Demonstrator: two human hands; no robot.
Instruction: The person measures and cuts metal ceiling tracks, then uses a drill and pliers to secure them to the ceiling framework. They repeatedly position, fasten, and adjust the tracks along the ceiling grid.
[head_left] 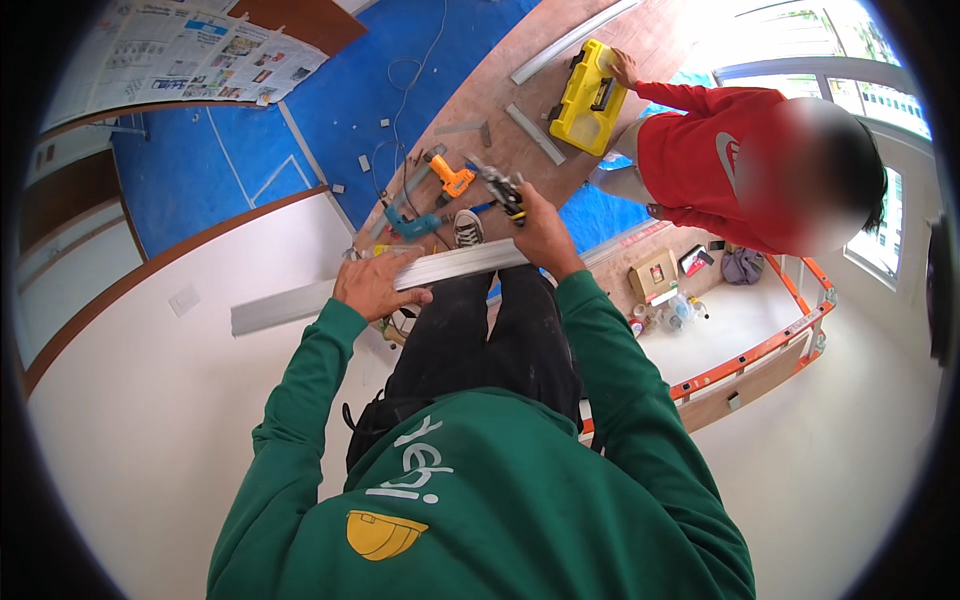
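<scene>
A long silver metal channel (290, 305) lies crosswise in front of my body, at thigh height. My left hand (378, 285) is closed over its middle, thumb on the near side. Near the channel's right end is my right hand (543, 235), wrapped round a plier-like hand tool (503, 195) with a silver head and black-and-yellow handles. The tool's head points away from me, up and left; its exact kind is hard to make out. Whether my right hand also touches the channel, I cannot tell.
Ahead on the floor lie an orange power tool (450, 177), a teal drill (410, 222) and metal strips (535, 135). At right, a person in red (700, 150) touches a yellow toolbox (588, 100). An orange ladder (750, 355) is at the lower right; blue sheeting (370, 60) covers floor.
</scene>
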